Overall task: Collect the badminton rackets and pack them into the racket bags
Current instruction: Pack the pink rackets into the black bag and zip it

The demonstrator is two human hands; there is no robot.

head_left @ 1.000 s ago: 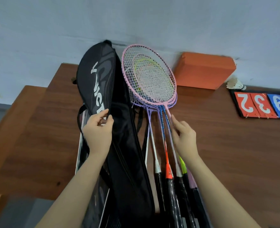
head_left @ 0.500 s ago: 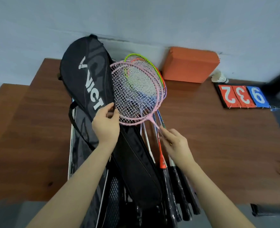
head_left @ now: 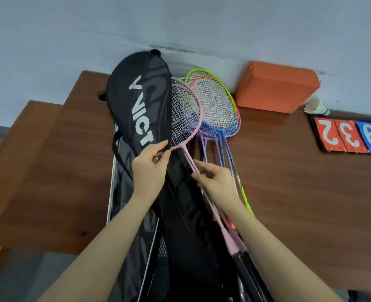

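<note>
A black racket bag (head_left: 141,110) with white lettering lies lengthwise down the centre of the frame on a brown wooden table (head_left: 300,182), its rounded head end toward the wall at the top. A pink racket (head_left: 185,114) has its strung head partly tucked under the bag's open edge. The left hand (head_left: 150,168) pinches that bag edge between thumb and curled fingers beside the pink frame's throat. The right hand (head_left: 218,182), just right of it, closes thumb and fingertips around the pink shaft. Further rackets (head_left: 217,105), green, orange, blue and purple, lie stacked to the right. An orange block (head_left: 276,86), a shuttlecock (head_left: 316,106) and number cards (head_left: 350,136) sit at upper right.
</note>
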